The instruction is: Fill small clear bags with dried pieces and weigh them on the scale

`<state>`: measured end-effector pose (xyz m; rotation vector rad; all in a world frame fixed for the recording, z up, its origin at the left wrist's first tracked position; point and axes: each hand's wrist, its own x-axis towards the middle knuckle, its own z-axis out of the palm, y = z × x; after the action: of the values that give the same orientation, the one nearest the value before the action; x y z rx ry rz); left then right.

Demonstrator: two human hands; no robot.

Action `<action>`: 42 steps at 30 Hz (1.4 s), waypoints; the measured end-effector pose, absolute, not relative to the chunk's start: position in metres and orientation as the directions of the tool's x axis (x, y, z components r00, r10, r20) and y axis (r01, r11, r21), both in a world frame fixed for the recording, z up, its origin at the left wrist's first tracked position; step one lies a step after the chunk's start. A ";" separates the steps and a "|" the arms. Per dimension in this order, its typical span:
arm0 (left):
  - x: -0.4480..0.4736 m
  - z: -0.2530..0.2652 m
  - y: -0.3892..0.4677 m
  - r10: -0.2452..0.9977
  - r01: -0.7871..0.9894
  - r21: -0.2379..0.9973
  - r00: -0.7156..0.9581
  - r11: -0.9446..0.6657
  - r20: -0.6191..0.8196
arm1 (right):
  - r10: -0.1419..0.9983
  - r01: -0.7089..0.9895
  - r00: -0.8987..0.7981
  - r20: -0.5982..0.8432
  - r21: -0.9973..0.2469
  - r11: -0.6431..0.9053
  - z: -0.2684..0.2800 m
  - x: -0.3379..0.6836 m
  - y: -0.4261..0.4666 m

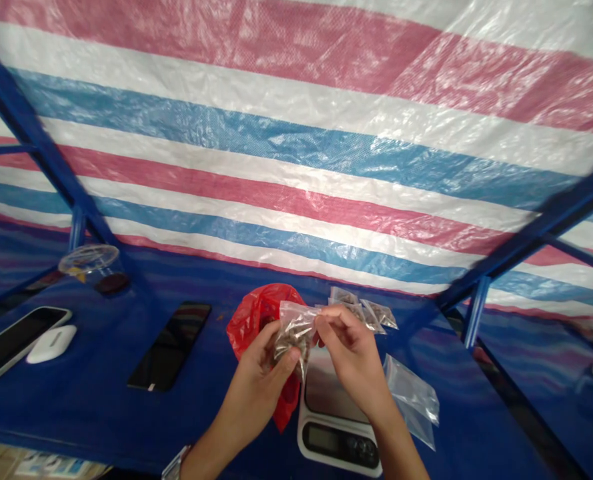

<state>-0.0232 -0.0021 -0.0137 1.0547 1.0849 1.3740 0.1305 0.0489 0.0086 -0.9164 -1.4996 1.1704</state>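
Observation:
A small clear zip bag [299, 327] with brownish dried bits inside is held up between both hands. My left hand [259, 380] grips its lower left side, thumb across the front. With thumb and fingertips, my right hand [349, 350] pinches the bag's upper right edge. Below the hands lies a digital kitchen scale [339, 443] with a metal plate, partly covered by my right hand and forearm. Behind my left hand sits an open red plastic bag [271, 300]; its contents are mostly hidden.
Several filled zip bags [379, 313] lie behind the scale, and flat clear bags [413, 393] to its right. At left are a black phone [171, 347], another phone [19, 337], a white earbud case [52, 344] and a clear tub [93, 267]. Blue frame bars flank the blue table.

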 end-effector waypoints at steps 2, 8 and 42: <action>-0.022 -0.013 -0.002 0.999 -0.175 0.984 -0.045 -0.032 0.024 | 0.938 0.005 -0.237 0.254 -0.965 0.263 0.009 0.132 0.048; -0.024 -0.023 -0.004 0.992 0.142 0.982 0.027 -0.123 0.120 | 0.957 0.084 -0.156 0.243 -0.962 0.258 0.007 0.154 0.051; -0.049 -0.026 -0.005 0.820 0.751 0.388 0.350 -0.535 0.453 | 0.898 0.633 -0.072 0.434 -0.676 0.377 -0.018 0.211 0.073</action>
<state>-0.0489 -0.0053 -0.0265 2.4869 1.4534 0.9377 0.2107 0.0730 -0.0184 -1.3410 -1.7909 0.3949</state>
